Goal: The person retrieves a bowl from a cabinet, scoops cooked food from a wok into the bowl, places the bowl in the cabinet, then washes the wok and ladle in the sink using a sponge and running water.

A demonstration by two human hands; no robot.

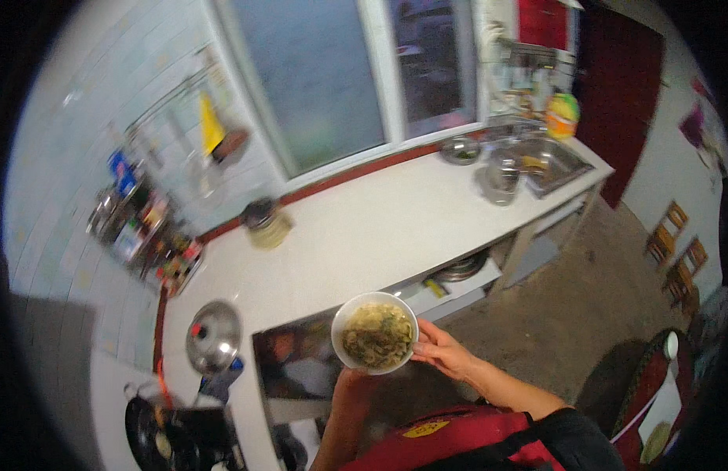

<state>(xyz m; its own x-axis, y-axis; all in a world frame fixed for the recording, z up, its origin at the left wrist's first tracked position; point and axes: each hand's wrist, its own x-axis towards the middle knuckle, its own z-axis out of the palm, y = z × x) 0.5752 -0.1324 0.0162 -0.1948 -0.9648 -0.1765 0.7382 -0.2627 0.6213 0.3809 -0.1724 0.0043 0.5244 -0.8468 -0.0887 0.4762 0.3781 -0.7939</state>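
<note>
A white bowl [338, 315] is held up in front of my body, beyond the counter's front edge. Cooked food [377, 335], perhaps noodles with greens, fills much of it. My right hand [443, 352] grips the bowl's right side, thumb near the rim. From below, my left hand [357, 378] reaches to the near side of the bowl, which hides most of its fingers.
A white counter [364, 218] runs along the window toward a metal sink [555, 168]. On its left are a metal lid [214, 337] and a black wok [149, 435]. A spice rack [143, 229] stands by the wall. At right is a round red table [638, 382].
</note>
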